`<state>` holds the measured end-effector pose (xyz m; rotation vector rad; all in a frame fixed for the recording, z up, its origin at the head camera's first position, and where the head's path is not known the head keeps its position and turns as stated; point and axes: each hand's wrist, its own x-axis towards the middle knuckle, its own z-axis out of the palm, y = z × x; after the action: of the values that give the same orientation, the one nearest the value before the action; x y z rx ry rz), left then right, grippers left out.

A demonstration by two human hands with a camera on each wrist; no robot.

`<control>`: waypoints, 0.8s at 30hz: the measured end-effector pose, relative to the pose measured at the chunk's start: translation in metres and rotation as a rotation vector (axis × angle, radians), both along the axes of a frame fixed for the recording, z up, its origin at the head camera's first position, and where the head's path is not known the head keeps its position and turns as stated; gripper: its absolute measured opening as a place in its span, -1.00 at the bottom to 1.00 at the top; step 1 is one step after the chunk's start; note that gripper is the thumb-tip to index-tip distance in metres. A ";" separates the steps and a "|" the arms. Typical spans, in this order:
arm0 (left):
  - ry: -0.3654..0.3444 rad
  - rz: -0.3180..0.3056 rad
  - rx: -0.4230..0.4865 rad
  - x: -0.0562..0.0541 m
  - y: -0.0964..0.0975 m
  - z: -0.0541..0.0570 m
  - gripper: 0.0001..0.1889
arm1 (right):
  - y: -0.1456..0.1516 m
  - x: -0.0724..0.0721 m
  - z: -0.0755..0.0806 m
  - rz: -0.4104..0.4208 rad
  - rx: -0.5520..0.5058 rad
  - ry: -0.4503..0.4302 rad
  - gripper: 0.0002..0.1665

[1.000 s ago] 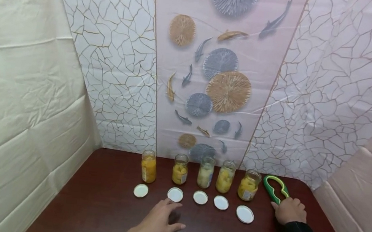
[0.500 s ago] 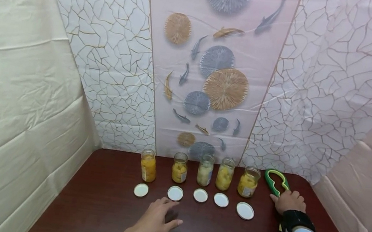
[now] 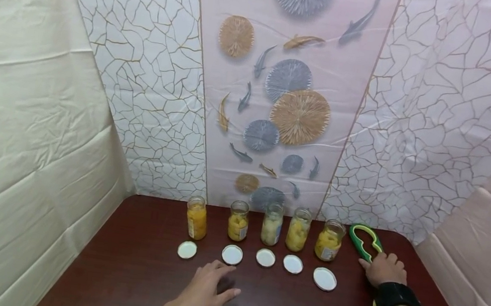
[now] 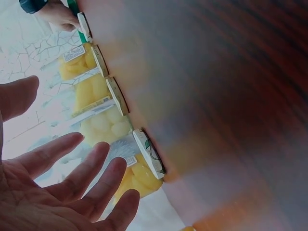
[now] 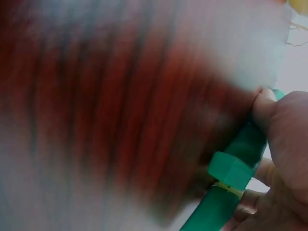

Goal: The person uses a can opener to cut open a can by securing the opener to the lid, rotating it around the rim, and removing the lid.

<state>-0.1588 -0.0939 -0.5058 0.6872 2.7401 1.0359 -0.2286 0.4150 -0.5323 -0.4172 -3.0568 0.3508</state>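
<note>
At the table's right side my right hand (image 3: pixel 385 270) holds a green jar opener (image 3: pixel 360 243) with a yellow-green inner edge. The opener's looped end points toward the back wall. In the right wrist view, thumb and fingers lie on either side of its green handle (image 5: pixel 233 171). My left hand (image 3: pixel 204 289) is held in the front middle, thumb and fingers spread, with nothing in it. Its fingertips come near the white lid (image 3: pixel 232 255) second from the left. In the left wrist view, the left fingers (image 4: pixel 77 178) overlap the jars.
Several uncapped glass jars with yellow or pale fruit stand along the back, including an orange-yellow one (image 3: pixel 196 220) at far left and a short one (image 3: pixel 328 243) at right. A lid lies before each, such as the rightmost lid (image 3: pixel 324 279). Fabric walls surround the dark red table (image 3: pixel 123 270).
My right hand and the jar opener have shifted slightly toward the back of the table. The left hand stays almost where it was. The jars and lids have kept their places.
</note>
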 end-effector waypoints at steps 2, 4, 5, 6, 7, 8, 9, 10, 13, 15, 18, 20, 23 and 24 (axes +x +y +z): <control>-0.007 -0.001 0.008 0.000 -0.001 0.001 -0.38 | 0.001 0.000 0.001 -0.012 -0.008 -0.028 -0.10; -0.025 0.000 0.012 0.001 -0.002 0.002 -0.37 | 0.001 -0.001 0.000 -0.025 -0.016 -0.053 -0.04; -0.032 0.000 0.013 0.001 -0.003 0.002 -0.37 | 0.001 -0.001 0.000 -0.031 -0.018 -0.064 -0.02; -0.041 0.000 0.015 0.000 -0.003 0.003 -0.37 | 0.001 -0.002 0.000 -0.035 -0.022 -0.073 0.00; -0.047 0.003 0.014 0.000 -0.004 0.002 -0.36 | 0.001 -0.001 0.000 -0.041 -0.022 -0.078 0.01; -0.054 0.004 0.014 0.000 -0.004 0.002 -0.36 | 0.001 -0.001 -0.001 -0.042 -0.025 -0.080 0.01; -0.056 0.005 0.016 0.000 -0.004 0.002 -0.36 | 0.001 0.000 0.000 -0.044 -0.024 -0.076 0.00; -0.051 0.006 0.018 0.000 -0.004 0.002 -0.36 | 0.001 0.001 0.000 -0.044 -0.021 -0.076 -0.02; -0.061 -0.003 0.024 0.002 -0.004 0.001 -0.37 | 0.001 0.003 0.000 -0.043 -0.013 -0.069 -0.06; -0.061 -0.023 0.023 0.002 -0.002 0.002 -0.38 | 0.001 0.004 0.000 -0.046 -0.006 -0.063 -0.09; -0.082 -0.057 0.025 0.002 0.003 0.002 -0.38 | 0.001 0.004 0.000 -0.043 0.001 -0.060 -0.09; -0.087 -0.065 0.027 0.001 0.006 0.003 -0.38 | 0.001 0.003 0.000 -0.042 0.005 -0.061 -0.09; -0.096 -0.057 0.031 0.001 0.007 0.004 -0.38 | 0.001 0.002 -0.001 -0.052 -0.003 -0.074 -0.06; -0.092 -0.054 0.033 0.002 0.008 0.005 -0.39 | 0.002 0.002 0.000 -0.055 -0.004 -0.084 -0.03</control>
<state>-0.1572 -0.0863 -0.5009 0.6962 2.6178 1.0757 -0.2264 0.4168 -0.5327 -0.5286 -3.1187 0.3462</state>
